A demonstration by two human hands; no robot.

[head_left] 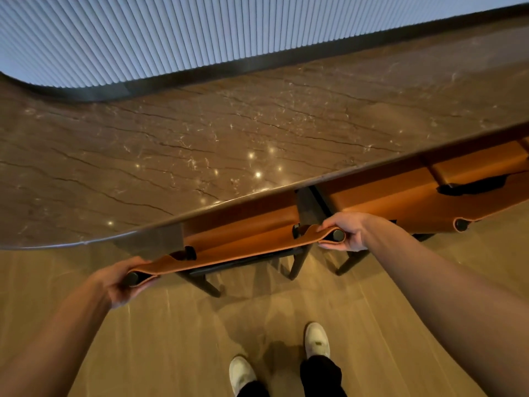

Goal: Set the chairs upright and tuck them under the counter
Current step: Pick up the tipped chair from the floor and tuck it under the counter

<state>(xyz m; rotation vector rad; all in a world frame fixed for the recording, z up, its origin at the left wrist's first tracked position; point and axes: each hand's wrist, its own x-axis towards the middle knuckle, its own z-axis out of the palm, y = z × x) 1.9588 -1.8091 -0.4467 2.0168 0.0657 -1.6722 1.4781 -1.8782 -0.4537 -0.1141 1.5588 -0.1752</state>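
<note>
Dim warm light, pinpoint glare on the counter [200,133], wide-angle bending at edges.

Left hand [121,279] grips left end of near chair [237,247] backrest; right hand [345,232] grips right end. Chair upright, orange leather, dark legs on wooden floor [171,339], seat partly under brown marble counter [200,133]. Second orange chair [423,196] just right, also under counter edge. Ribbed pale wall [171,32] beyond counter. White shoes [316,339] near bottom.
</note>
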